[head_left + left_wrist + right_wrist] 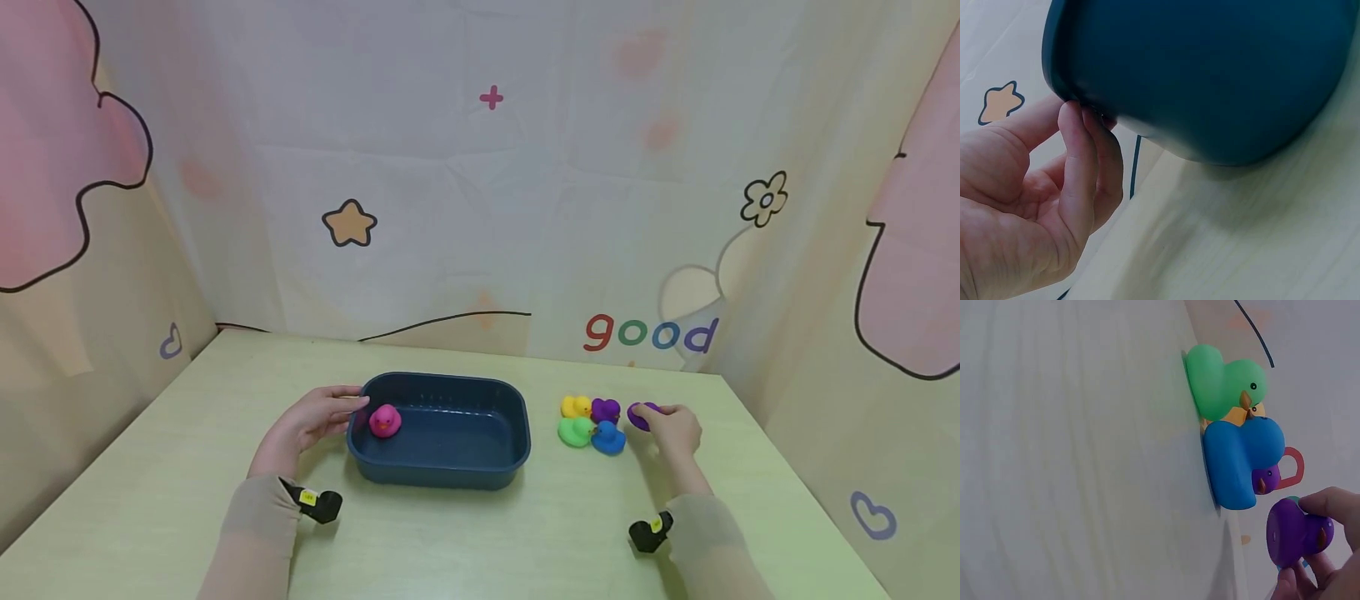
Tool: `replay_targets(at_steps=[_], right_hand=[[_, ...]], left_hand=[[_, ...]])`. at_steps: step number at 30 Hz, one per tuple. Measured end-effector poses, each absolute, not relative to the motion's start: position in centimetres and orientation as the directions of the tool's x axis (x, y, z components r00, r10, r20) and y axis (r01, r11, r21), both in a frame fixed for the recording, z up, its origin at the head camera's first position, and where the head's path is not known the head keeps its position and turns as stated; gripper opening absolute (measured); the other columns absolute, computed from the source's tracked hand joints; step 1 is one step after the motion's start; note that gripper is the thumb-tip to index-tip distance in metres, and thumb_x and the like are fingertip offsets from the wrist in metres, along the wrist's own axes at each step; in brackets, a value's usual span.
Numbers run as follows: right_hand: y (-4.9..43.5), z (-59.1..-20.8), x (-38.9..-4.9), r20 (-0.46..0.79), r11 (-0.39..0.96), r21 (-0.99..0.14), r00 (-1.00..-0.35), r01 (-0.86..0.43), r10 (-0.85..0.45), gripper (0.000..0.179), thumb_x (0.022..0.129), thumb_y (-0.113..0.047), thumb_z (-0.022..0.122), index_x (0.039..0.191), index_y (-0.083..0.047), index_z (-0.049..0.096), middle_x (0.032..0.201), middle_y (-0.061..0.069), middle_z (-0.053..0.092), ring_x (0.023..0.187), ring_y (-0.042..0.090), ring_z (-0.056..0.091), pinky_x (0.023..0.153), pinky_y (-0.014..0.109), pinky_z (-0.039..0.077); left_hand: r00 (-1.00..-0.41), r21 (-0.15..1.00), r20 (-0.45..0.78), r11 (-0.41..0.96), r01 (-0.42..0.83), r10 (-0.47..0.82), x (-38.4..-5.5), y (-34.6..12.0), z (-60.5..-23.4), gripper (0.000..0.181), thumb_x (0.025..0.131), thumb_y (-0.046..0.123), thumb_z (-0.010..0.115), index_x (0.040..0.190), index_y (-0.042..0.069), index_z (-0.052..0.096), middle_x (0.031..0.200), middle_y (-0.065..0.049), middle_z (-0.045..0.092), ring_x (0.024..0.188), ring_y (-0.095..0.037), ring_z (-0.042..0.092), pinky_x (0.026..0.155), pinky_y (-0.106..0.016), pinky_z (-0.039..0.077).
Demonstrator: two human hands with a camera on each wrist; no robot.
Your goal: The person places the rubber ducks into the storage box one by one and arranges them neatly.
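My left hand point(322, 414) pinches the left rim of a dark blue plastic basin point(450, 477), its thumb over the edge and the curled fingers point(1079, 165) under it. Inside the basin, at the left, sits a pink rubber duck point(386, 422). A purple rubber duck point(1286, 534) is pinched between thumb and fingers of my right hand point(677, 429), held above the table and tipped over. Just left of it stand a yellow duck point(576, 406), another purple duck point(606, 410), a green duck point(575, 432) and a blue duck point(608, 438), close together.
The pale wooden table point(450, 542) carries the basin and ducks. A printed curtain point(420, 167) rises behind its back edge and along both sides. Black wrist cameras sit on the left sleeve point(258, 525) and right sleeve point(708, 533).
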State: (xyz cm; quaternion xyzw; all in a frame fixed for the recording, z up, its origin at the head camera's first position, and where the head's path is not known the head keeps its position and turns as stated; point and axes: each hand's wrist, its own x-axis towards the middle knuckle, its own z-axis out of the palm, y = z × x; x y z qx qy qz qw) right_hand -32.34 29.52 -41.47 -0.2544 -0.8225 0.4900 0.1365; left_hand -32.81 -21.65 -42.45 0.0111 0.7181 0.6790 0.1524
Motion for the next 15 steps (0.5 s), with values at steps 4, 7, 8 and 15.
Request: replay_targets(at_steps=[4,7,8,15], right_hand=[[29.70,-41.57,-32.29,-0.050,0.460,-0.824,-0.851,0.331,0.522,0.055,0.088,-0.029,0.069,0.119,0.012,0.052,0.122,0.031,0.052,0.112,0.042,0.046,0.102,0.053,0.038],[29.82,-41.69,-32.29,-0.069,0.498,-0.790,-0.860,0.357,0.506,0.053,0.088,-0.030,0.070,0.116,0.012,0.053,0.117,0.030,0.054,0.106,0.040,0.048,0.095,0.049,0.043],[29.84,-41.72,-32.24,-0.080,0.504,-0.783,-0.862,0.365,0.500,0.053,0.088,-0.030,0.070,0.115,0.012,0.054,0.114,0.029,0.055,0.102,0.038,0.049,0.090,0.047,0.045],[30.01,-42.01,-31.94,-0.134,0.535,-0.754,-0.886,0.381,0.443,0.049,0.086,-0.030,0.073,0.109,0.009,0.056,0.092,0.015,0.055,0.081,0.026,0.046,0.066,0.030,0.040]], left_hand=[[-0.951,0.982,-0.189,0.062,-0.180,0.243,-32.81,-21.77,-42.38,0.074,0.088,0.030,0.074,0.141,-0.008,0.040,0.104,0.002,0.068,0.083,-0.006,0.067,0.076,-0.019,0.055],[-0.953,0.980,-0.197,0.067,-0.187,0.229,-32.93,-21.70,-42.41,0.071,0.089,0.027,0.072,0.141,-0.008,0.040,0.104,0.001,0.069,0.083,-0.006,0.067,0.076,-0.019,0.055],[-0.954,0.979,-0.202,0.078,-0.190,0.219,-32.98,-21.65,-42.44,0.071,0.091,0.027,0.071,0.143,-0.008,0.038,0.105,0.001,0.068,0.083,-0.005,0.066,0.076,-0.019,0.055],[-0.956,0.976,-0.213,0.093,-0.198,0.202,-32.98,-21.42,-42.46,0.065,0.095,0.022,0.065,0.145,-0.007,0.036,0.112,-0.003,0.068,0.084,-0.006,0.066,0.077,-0.020,0.055]])
